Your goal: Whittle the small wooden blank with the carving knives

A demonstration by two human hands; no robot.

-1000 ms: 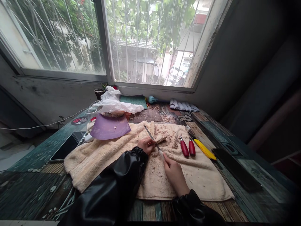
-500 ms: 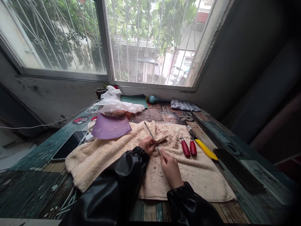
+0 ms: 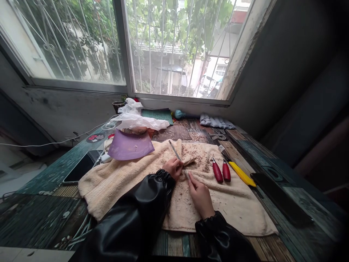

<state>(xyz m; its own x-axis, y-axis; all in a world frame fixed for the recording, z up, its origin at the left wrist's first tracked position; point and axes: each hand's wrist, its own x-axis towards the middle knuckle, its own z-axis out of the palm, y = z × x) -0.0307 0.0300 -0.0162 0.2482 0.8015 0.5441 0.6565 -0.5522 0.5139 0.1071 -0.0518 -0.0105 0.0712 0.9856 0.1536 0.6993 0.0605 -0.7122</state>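
My left hand (image 3: 173, 169) is closed around a small flat piece of wood (image 3: 189, 161), whose end points right over the towel. A thin grey metal strip (image 3: 173, 149) runs up and left from beside these fingers; whether they grip it I cannot tell. Just below and right, my right hand (image 3: 201, 198) is closed in a pinch close to the wood. A small greyish tip shows at its fingers, too small to name. Both hands are over a beige towel (image 3: 120, 183) scattered with brown shavings (image 3: 195, 154).
Two red-handled carving tools (image 3: 221, 171), a yellow-handled knife (image 3: 242, 174) and a dark oblong object (image 3: 280, 198) lie to the right. On the left are a purple sheet (image 3: 131, 145) and a tablet-like device (image 3: 81, 168). A white plastic bag (image 3: 144, 122) sits behind, near the window.
The whole view has shifted slightly, so things appear a little further right. Both hands keep nearly the same place and hold.
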